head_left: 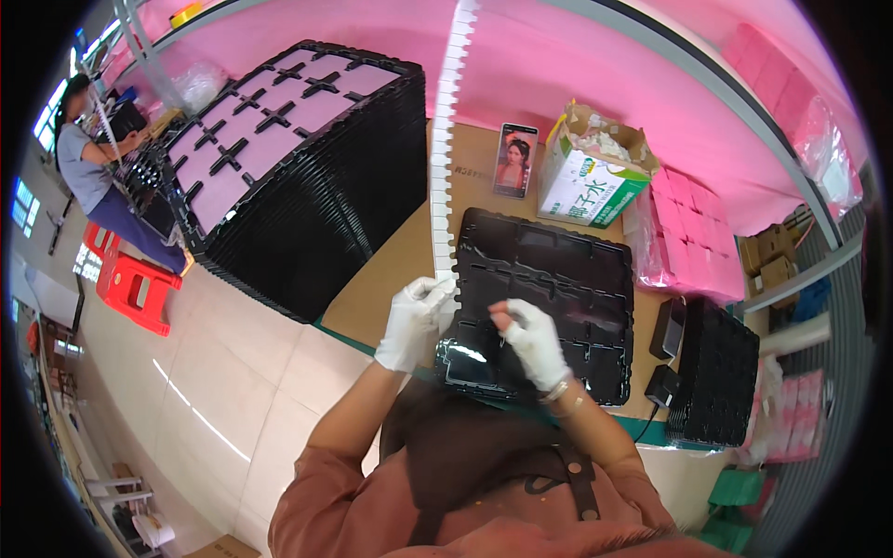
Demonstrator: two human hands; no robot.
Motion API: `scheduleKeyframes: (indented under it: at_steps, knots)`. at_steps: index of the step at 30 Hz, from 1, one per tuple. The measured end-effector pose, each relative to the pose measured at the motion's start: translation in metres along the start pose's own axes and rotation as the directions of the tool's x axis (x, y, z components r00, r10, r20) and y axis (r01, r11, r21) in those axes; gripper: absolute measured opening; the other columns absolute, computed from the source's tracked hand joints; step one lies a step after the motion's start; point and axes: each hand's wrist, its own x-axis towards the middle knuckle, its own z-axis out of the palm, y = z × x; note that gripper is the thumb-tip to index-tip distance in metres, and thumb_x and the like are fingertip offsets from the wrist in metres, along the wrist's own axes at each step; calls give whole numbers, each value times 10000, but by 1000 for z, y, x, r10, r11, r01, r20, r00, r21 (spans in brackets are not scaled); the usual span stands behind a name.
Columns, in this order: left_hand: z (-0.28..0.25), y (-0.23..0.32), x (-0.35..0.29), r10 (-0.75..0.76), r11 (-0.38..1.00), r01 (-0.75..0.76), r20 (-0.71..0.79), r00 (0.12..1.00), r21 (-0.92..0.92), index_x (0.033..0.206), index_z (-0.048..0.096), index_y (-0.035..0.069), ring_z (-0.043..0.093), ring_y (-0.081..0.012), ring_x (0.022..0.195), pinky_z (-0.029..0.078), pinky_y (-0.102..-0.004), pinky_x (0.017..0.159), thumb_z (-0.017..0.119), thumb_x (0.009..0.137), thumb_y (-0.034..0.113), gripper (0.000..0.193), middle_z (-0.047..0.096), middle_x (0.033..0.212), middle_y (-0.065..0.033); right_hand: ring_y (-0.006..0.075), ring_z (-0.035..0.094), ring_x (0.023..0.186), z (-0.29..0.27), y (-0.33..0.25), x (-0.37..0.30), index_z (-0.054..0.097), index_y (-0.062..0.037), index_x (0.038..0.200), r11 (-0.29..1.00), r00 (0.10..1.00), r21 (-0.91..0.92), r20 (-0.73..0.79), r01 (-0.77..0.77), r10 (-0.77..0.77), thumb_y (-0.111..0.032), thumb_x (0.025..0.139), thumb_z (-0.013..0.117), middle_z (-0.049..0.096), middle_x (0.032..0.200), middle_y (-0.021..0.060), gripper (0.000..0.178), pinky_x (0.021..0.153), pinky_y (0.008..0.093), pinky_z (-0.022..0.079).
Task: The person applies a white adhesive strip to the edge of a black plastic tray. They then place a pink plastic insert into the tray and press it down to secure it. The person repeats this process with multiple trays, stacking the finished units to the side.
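Observation:
A long white strip with notched edges (445, 158) runs down from the top of the view, along the left side of a black plastic tray (595, 321). At its lower end, my left hand (409, 325), in a white glove, is closed on the strip. My right hand (535, 346), gloved with bare fingertips, hovers over the front half of the tray. Its thumb and forefinger are bent close together. Whatever small thing may be between them cannot be made out. The tray has shallow compartments split by raised ridges.
A tall stack of black trays (316, 186) with a pinkish top layer stands at left. Behind my tray are a phone (513, 160) and an open carton (591, 186) of white scraps. Pink packs (688, 232) and more black trays (716, 372) lie right. A person (98, 167) works far left.

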Motion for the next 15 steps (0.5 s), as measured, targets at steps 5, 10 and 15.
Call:
scheduleKeyframes:
  at_steps: [5, 10, 15]
  knots:
    - [16, -18, -4, 189, 968, -195, -53, 981, -155, 889, 649, 64, 487, -15, 571, 331, -183, 479, 682, 910, 143, 88, 609, 729, 34, 41, 521, 768, 47, 1, 16, 653, -27, 985, 906, 993, 410, -1, -105, 116, -126, 887, 692, 609, 832, -41, 144, 701, 199, 422]
    - [17, -18, -11, 179, 974, -183, -45, 983, -135, 842, 624, 49, 462, -26, 480, 338, -197, 432, 684, 904, 137, 123, 555, 624, 35, 46, 523, 754, 44, 3, 17, 652, -27, 958, 900, 992, 419, 36, -125, 121, -117, 893, 684, 606, 820, -42, 115, 688, 208, 430]
    - [11, -23, -7, 52, 990, -47, 36, 998, -136, 971, 655, 51, 500, -22, 625, 358, -182, 504, 649, 924, 167, 125, 607, 788, 11, 135, 575, 781, 47, -3, 13, 649, -38, 874, 982, 977, 125, -179, 142, -118, -69, 812, 723, 614, 851, 12, 101, 705, 269, 467]
